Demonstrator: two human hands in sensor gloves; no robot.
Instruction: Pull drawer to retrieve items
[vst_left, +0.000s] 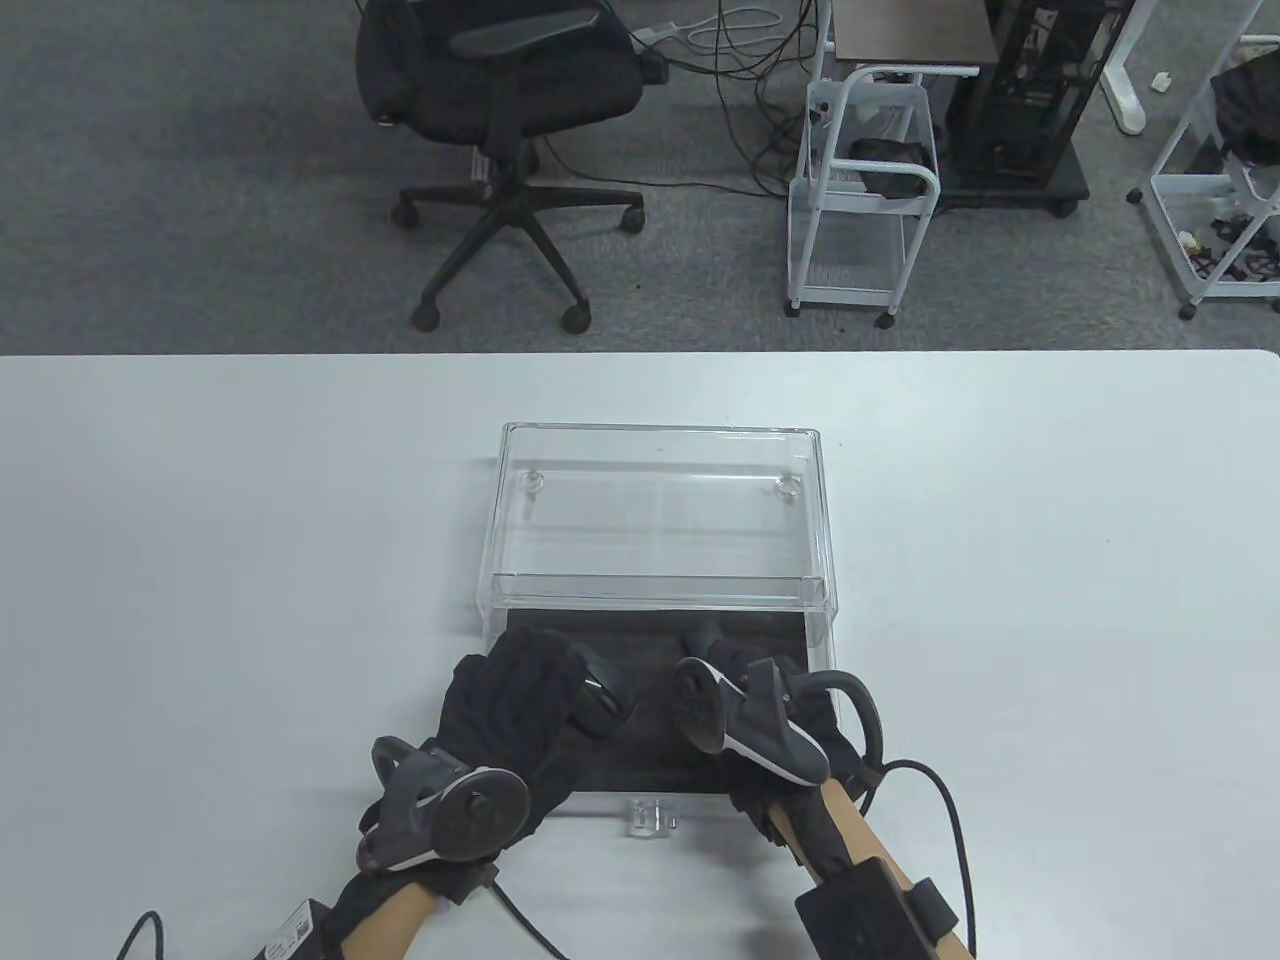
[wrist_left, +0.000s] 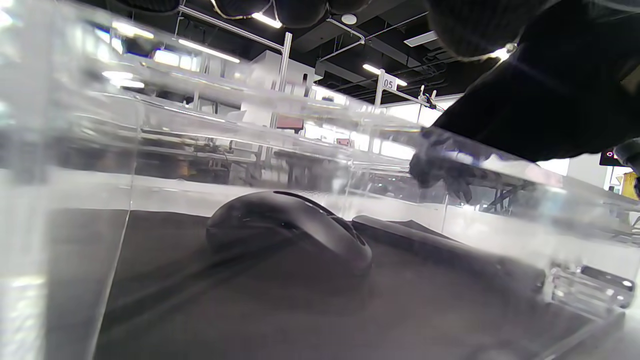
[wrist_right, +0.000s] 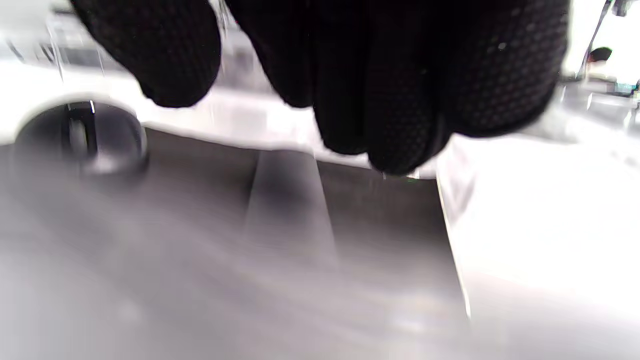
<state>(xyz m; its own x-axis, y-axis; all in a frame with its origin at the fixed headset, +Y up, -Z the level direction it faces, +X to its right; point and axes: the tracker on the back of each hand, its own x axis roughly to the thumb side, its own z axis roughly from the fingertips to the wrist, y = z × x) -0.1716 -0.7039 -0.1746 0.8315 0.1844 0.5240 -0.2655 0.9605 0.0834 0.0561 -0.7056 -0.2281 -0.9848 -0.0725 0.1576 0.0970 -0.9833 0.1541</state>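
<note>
**Mia:** Was the clear plastic drawer (vst_left: 650, 790) out yet?

**Ben:** Yes. It was pulled out from the clear plastic box (vst_left: 660, 520) toward the person. I think that part was done. Its small clear handle (vst_left: 650, 817) sat at the front edge, between the two wrists.

**Mia:** What was left to do?

**Ben:** Taking the things out. A black computer mouse (wrist_left: 290, 230) lay on the black mat (wrist_left: 300, 310) inside the drawer. A flat dark thing (wrist_left: 440, 245) lay just beside it. I could not tell what it was.

**Mia:** Where were the hands?

**Ben:** Both were over the drawer. The left hand (vst_left: 520, 710) was on the left, with the mouse right at its fingers. It looked like it was touching the mouse, but I could not tell if it was gripping it.

**Mia:** And the other?

**Ben:** The right hand (vst_left: 740, 700) reached in on the right. Its fingers (wrist_right: 380, 100) hung bunched above the mat, holding nothing that I could see.
</note>
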